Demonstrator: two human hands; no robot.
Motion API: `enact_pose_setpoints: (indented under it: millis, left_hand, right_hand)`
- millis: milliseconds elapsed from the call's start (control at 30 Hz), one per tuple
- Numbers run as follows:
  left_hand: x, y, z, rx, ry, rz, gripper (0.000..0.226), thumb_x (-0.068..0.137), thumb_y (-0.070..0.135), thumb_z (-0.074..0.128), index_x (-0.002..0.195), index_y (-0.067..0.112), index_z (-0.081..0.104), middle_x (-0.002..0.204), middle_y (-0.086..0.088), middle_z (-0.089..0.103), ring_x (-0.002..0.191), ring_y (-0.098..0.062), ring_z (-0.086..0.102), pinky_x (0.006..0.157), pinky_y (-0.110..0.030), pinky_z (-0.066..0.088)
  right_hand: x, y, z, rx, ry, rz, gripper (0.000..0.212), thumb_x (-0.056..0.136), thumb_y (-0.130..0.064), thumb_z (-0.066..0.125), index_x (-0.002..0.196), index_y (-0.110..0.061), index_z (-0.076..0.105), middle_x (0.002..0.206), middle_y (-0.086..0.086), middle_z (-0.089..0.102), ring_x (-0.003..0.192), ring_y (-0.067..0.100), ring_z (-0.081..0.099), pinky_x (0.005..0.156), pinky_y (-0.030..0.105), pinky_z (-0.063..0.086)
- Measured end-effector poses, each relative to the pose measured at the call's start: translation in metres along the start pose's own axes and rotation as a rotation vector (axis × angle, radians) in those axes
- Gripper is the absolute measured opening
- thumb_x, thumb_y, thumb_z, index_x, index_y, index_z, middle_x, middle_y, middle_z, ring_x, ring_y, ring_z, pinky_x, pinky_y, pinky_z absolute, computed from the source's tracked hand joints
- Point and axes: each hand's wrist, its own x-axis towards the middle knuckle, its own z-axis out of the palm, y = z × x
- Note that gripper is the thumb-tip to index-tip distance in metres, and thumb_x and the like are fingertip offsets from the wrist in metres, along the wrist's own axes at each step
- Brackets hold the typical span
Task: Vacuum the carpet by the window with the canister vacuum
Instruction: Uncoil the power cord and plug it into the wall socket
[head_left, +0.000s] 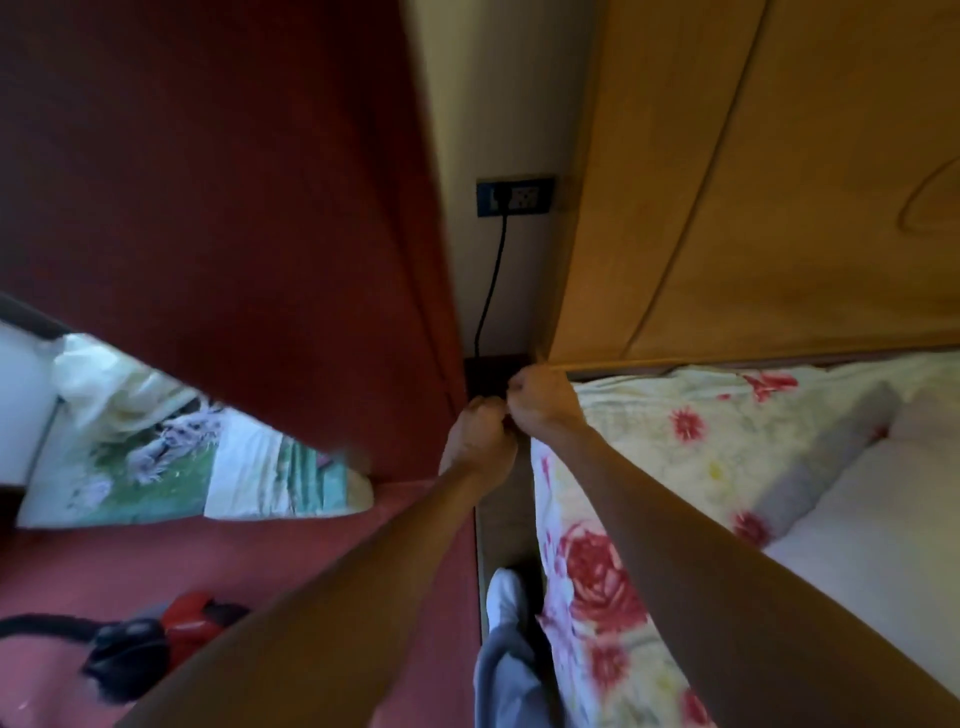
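The red and black canister vacuum (156, 631) sits on the red carpet (291, 561) at the lower left, its black hose (36, 623) leading off to the left. A black power cord (493, 280) hangs from the wall socket (515, 196) down to the dark skirting. Both my arms reach to the foot of that cord. My left hand (480, 434) and my right hand (540, 400) are curled and close together there, gripping a dark piece of the cord between them. Blur hides the exact hold.
A dark red curtain (208, 208) hangs on the left, with the window (130, 441) showing below it. On the right is a wooden headboard (753, 182) above a bed with a flowered cover (675, 441). My foot in a white sock (506, 597) stands in the narrow gap.
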Motion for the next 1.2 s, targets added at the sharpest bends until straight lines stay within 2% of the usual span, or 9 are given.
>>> enact_pose_setpoints:
  millis: [167, 267, 367, 500, 633, 733, 800, 1033, 1200]
  left_hand:
    - [-0.094, -0.061, -0.038, 0.140, -0.097, 0.036, 0.032, 0.093, 0.008, 0.049, 0.120, 0.012, 0.066, 0.128, -0.006, 0.060, 0.117, -0.025, 0.059, 0.098, -0.035, 0.049]
    - [-0.159, -0.101, -0.079, 0.216, -0.109, 0.030, 0.025, 0.092, 0.018, 0.055, 0.112, 0.009, 0.068, 0.122, -0.011, 0.063, 0.114, -0.029, 0.061, 0.095, -0.040, 0.049]
    - [-0.230, -0.142, -0.121, 0.246, -0.094, -0.021, 0.027, 0.091, 0.011, 0.054, 0.114, 0.005, 0.068, 0.122, -0.015, 0.064, 0.114, -0.032, 0.061, 0.094, -0.037, 0.050]
    - [-0.318, -0.179, -0.178, 0.321, -0.076, -0.140, 0.025, 0.095, 0.012, 0.048, 0.109, 0.005, 0.067, 0.112, -0.016, 0.067, 0.104, -0.033, 0.064, 0.080, -0.034, 0.049]
    - [-0.398, -0.214, -0.225, 0.310, 0.005, -0.252, 0.020, 0.092, 0.012, 0.047, 0.091, 0.004, 0.066, 0.097, -0.017, 0.069, 0.083, -0.033, 0.065, 0.070, -0.038, 0.053]
    - [-0.450, -0.230, -0.243, 0.284, 0.066, -0.326, 0.019, 0.091, 0.016, 0.047, 0.082, 0.008, 0.062, 0.093, -0.015, 0.067, 0.085, -0.037, 0.064, 0.070, -0.039, 0.051]
    - [-0.480, -0.236, -0.249, 0.262, 0.094, -0.408, 0.023, 0.093, 0.020, 0.048, 0.091, 0.005, 0.066, 0.096, -0.017, 0.067, 0.089, -0.038, 0.064, 0.067, -0.035, 0.046]
    - [-0.568, -0.259, -0.247, 0.120, 0.184, -0.648, 0.029, 0.095, 0.028, 0.050, 0.098, 0.007, 0.070, 0.100, -0.014, 0.069, 0.093, -0.034, 0.064, 0.080, -0.042, 0.054]
    - [-0.607, -0.268, -0.239, 0.046, 0.258, -0.764, 0.026, 0.095, 0.029, 0.051, 0.090, 0.011, 0.070, 0.093, -0.011, 0.070, 0.086, -0.030, 0.064, 0.075, -0.038, 0.054]
  right_hand:
    - [-0.089, 0.001, 0.018, -0.236, -0.035, -0.071, 0.027, 0.087, -0.017, 0.052, 0.104, -0.007, 0.071, 0.111, 0.017, 0.070, 0.105, 0.035, 0.064, 0.087, 0.035, 0.052]
    - [-0.146, -0.020, 0.027, -0.326, -0.057, -0.156, 0.027, 0.089, -0.017, 0.050, 0.104, -0.010, 0.072, 0.111, 0.014, 0.071, 0.103, 0.033, 0.065, 0.086, 0.034, 0.052]
    - [-0.203, -0.053, 0.037, -0.409, -0.093, -0.237, 0.023, 0.094, -0.014, 0.048, 0.094, -0.006, 0.069, 0.101, 0.015, 0.069, 0.098, 0.034, 0.065, 0.078, 0.035, 0.050]
    - [-0.269, -0.101, 0.056, -0.607, -0.131, -0.386, 0.026, 0.099, -0.017, 0.042, 0.088, -0.009, 0.065, 0.093, 0.010, 0.067, 0.081, 0.025, 0.062, 0.067, 0.032, 0.046]
    - [-0.318, -0.153, 0.078, -0.697, -0.201, -0.566, 0.034, 0.101, -0.029, 0.038, 0.091, -0.007, 0.063, 0.108, 0.018, 0.065, 0.098, 0.035, 0.062, 0.079, 0.037, 0.046]
    - [-0.349, -0.192, 0.099, -0.800, -0.221, -0.736, 0.039, 0.103, -0.031, 0.037, 0.105, -0.005, 0.066, 0.119, 0.020, 0.064, 0.108, 0.037, 0.061, 0.086, 0.039, 0.047]
    - [-0.366, -0.211, 0.115, -0.843, -0.248, -0.835, 0.040, 0.102, -0.031, 0.037, 0.110, -0.006, 0.067, 0.122, 0.022, 0.062, 0.112, 0.037, 0.060, 0.088, 0.040, 0.047]
    - [-0.397, -0.264, 0.157, -0.873, -0.432, -1.111, 0.040, 0.100, -0.036, 0.040, 0.092, -0.007, 0.065, 0.108, 0.019, 0.067, 0.102, 0.032, 0.063, 0.077, 0.036, 0.044]
    - [-0.408, -0.294, 0.180, -0.958, -0.504, -1.212, 0.036, 0.100, -0.034, 0.040, 0.072, -0.011, 0.043, 0.101, 0.020, 0.066, 0.095, 0.034, 0.063, 0.068, 0.031, 0.035]
